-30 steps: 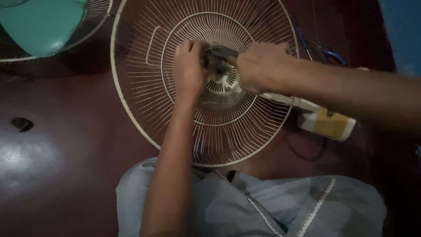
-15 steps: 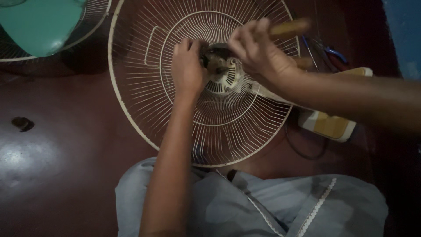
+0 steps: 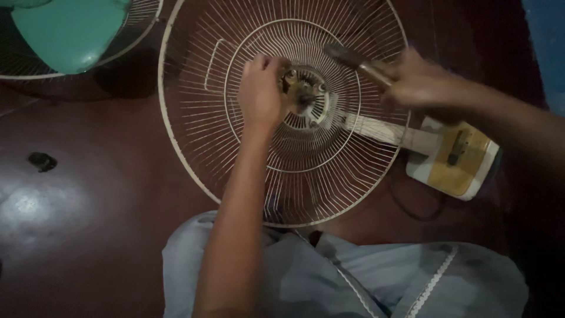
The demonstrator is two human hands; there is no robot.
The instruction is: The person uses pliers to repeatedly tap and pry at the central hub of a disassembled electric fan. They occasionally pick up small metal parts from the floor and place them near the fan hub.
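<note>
Holding the fan middle (image 3: 306, 97) at frame center, left hand (image 3: 262, 91) curled on it | right hand (image 3: 421, 82) closed around a hammer (image 3: 353, 59), upper right | wire guard (image 3: 194, 147) still on, green blade (image 3: 67, 29) off, upper left
</note>
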